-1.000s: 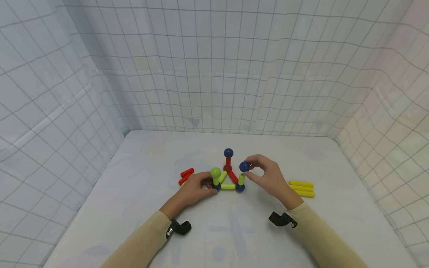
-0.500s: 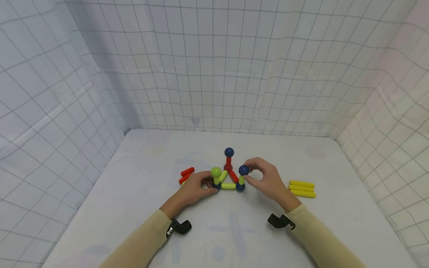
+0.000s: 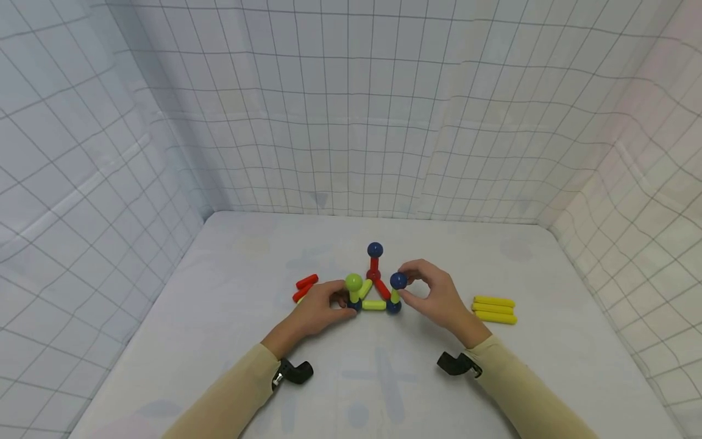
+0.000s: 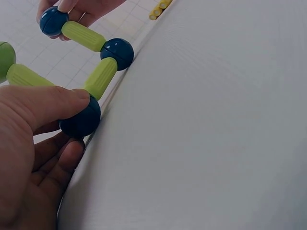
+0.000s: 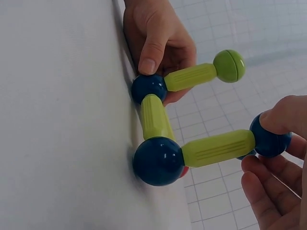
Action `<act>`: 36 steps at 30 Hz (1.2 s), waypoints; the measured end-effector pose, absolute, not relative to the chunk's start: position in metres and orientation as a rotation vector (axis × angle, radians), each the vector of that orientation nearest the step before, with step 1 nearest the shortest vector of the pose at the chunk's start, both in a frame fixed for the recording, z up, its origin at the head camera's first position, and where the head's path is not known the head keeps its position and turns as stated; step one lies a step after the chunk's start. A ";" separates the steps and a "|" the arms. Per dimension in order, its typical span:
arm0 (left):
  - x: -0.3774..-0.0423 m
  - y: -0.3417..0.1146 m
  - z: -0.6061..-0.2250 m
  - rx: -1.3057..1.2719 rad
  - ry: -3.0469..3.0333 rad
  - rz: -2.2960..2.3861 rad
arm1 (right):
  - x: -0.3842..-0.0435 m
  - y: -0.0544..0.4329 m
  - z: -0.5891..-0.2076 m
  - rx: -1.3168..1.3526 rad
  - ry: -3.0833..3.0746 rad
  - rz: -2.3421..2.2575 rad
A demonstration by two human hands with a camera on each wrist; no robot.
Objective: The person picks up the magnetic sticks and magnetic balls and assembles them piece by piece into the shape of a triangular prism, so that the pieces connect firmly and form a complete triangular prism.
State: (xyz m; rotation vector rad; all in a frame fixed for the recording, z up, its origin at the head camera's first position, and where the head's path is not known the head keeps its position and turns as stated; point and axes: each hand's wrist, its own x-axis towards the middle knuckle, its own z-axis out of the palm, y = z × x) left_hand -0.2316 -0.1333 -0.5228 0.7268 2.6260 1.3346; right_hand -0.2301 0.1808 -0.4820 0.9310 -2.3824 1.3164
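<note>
Midway across the white tabletop point(image 3: 422, 396) stands a triangular ball-and-rod frame point(image 3: 374, 305). With curled fingers, the right hand point(image 3: 440, 300) and left hand point(image 3: 318, 312) pinch, respectively, its near-right green upright's blue top ball point(image 3: 398, 280) and near-left blue base ball point(image 4: 85, 119).

Left hand point(image 4: 21, 136) pinching the near blue ball point(image 4: 82, 120), right hand point(image 4: 91, 8) the far blue ball point(image 4: 53, 21).
Two lime rods point(image 4: 84, 36) meet at a corner blue ball point(image 4: 118, 53); a green ball point(image 4: 5, 60) caps a third lime rod point(image 4: 29, 75) over by the left hand.
</note>
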 end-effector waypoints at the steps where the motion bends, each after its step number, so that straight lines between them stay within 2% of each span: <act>1: -0.232 -0.133 -0.523 0.730 2.623 1.334 | -0.230 0.181 -0.482 0.929 -2.383 1.320; 11: -0.233 -0.141 -0.503 0.735 2.658 1.220 | -0.233 0.179 -0.483 0.951 -2.372 1.287; 17: -0.243 -0.167 -0.473 0.739 2.738 1.240 | -0.238 0.184 -0.484 0.991 -2.449 1.225; 24: -0.249 -0.201 -0.451 0.581 2.872 1.284 | -0.242 0.194 -0.489 0.978 -2.618 1.247; 36: -0.251 -0.207 -0.449 0.579 2.776 0.893 | -0.248 0.198 -0.512 0.919 -2.790 1.336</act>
